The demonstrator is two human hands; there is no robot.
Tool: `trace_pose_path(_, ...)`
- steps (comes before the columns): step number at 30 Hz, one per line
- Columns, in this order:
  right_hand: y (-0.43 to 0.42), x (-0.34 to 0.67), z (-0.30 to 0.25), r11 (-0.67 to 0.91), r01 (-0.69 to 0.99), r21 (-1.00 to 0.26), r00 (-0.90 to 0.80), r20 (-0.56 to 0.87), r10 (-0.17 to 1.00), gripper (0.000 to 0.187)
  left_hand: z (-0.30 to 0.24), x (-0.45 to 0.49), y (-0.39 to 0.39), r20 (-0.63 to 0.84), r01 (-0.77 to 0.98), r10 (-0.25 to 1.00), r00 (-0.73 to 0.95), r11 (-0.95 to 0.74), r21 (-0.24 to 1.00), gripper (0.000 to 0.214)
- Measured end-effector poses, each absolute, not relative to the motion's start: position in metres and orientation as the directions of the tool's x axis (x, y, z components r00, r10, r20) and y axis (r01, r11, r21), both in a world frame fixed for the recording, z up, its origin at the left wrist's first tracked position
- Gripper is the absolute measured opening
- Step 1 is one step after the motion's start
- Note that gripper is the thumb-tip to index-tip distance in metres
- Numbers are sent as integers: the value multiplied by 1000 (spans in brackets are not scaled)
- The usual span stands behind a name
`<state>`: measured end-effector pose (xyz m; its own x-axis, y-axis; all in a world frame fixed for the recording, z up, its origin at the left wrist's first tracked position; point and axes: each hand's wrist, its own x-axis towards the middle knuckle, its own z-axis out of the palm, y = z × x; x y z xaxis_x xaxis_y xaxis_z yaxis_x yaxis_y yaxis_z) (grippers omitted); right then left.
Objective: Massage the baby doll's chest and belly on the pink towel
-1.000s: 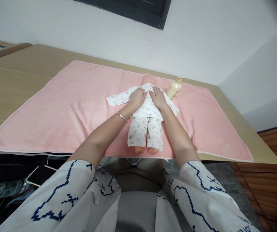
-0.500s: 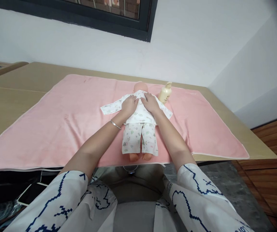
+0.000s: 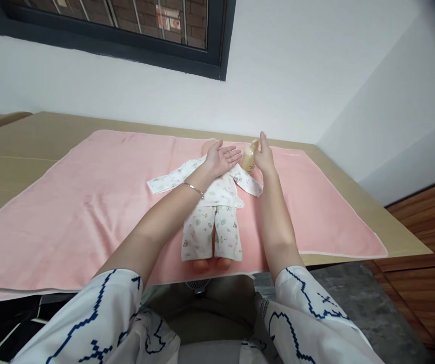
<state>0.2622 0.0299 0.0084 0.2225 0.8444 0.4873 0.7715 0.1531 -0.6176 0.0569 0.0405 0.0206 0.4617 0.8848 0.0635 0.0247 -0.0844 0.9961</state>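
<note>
A baby doll in a white printed top and trousers lies on a pink blanket, its feet toward me. My left hand is over the doll's upper chest, palm turned up and fingers stretched out, holding nothing. It hides part of the doll's head. Beside the pale yellow pump bottle, my right hand is held upright with its fingers extended. It overlaps the bottle's right edge, and whether it touches the bottle I cannot tell. The bottle stands to the right of the doll's head.
The blanket covers much of a light wooden table, whose front edge is close to my body. Behind it rises a white wall with a dark-framed window. Wooden drawers stand at the right.
Both hands have left the doll's chest. My left hand has turned palm up and shifted right; my right hand has moved right to the bottle. The camera view has tilted slightly.
</note>
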Motion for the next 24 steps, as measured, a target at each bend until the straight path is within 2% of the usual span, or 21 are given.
trace_pose_path(5, 30, 258, 5, 200, 763, -615, 169, 488, 856, 66, 21, 97, 54, 84, -6, 849, 522, -95, 995, 78)
trace_pose_path(9, 26, 255, 9, 184, 797, -575, 161, 497, 853, 59, 22, 111, 55, 79, -115, 823, 563, -17, 993, 81)
trace_pose_path(16, 10, 216, 29, 157, 798, -581, 217, 521, 826, 60, 17, 77, 36, 89, -127, 871, 483, -31, 991, 78)
trace_pose_path(19, -5, 180, 41, 246, 819, -518, 87, 537, 839, 59, 7, 50, 27, 126, -46, 885, 447, -119, 992, 84)
trace_pose_path(22, -23, 141, 50, 383, 823, -419, -75, 589, 805, 53, 0, 25, 17, 217, 117, 896, 387, -281, 952, 77)
trace_pose_path(24, -35, 120, 52, 419, 845, -333, -135, 626, 768, 52, 3, 9, 7, 300, 206, 893, 336, -380, 902, 70)
